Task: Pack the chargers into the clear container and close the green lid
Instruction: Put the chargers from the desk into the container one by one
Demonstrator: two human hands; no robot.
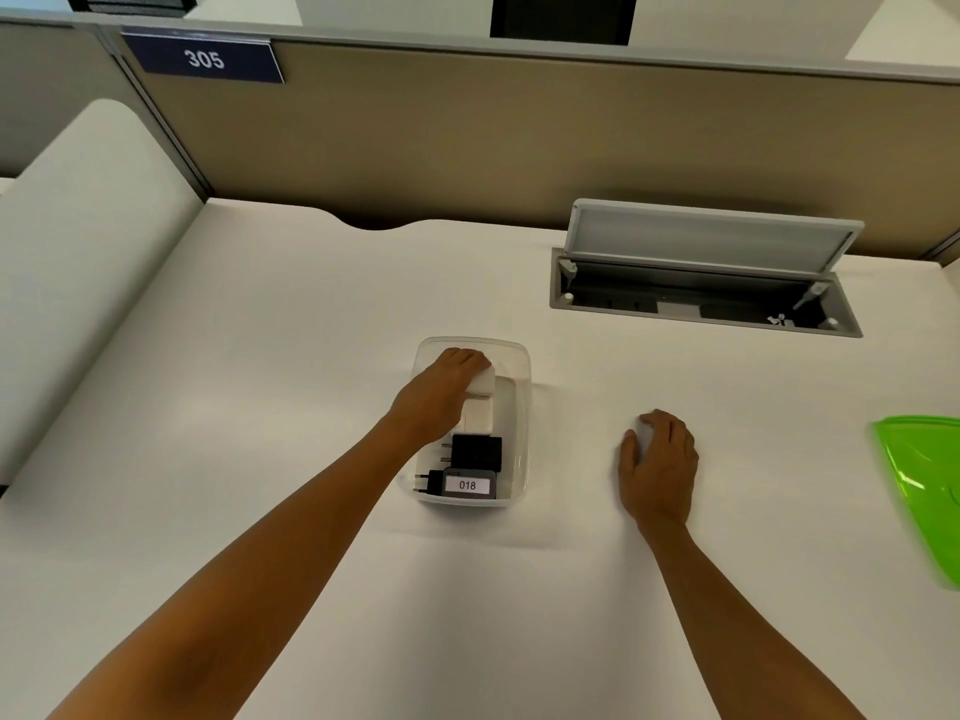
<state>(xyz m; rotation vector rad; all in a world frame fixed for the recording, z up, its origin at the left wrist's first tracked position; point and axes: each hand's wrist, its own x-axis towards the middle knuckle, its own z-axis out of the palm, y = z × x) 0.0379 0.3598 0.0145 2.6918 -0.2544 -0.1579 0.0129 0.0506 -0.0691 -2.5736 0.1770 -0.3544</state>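
The clear container (522, 407) stands on the white desk in the middle. Inside it lie a black charger (477, 452), a grey charger labelled 018 (465, 484) at the near end, and a flat white charger (479, 418). My left hand (441, 389) reaches into the far end of the container and grips a white charger (484, 383). My right hand (658, 462) rests on the desk to the right of the container, closed over another white charger (644, 433) that shows only at the fingertips. The green lid (919, 485) lies at the right edge.
An open cable hatch (701, 298) with its raised grey flap sits in the desk at the back right. A beige partition with a sign reading 305 (205, 58) runs along the back. A rounded white side panel (78, 252) stands at the left.
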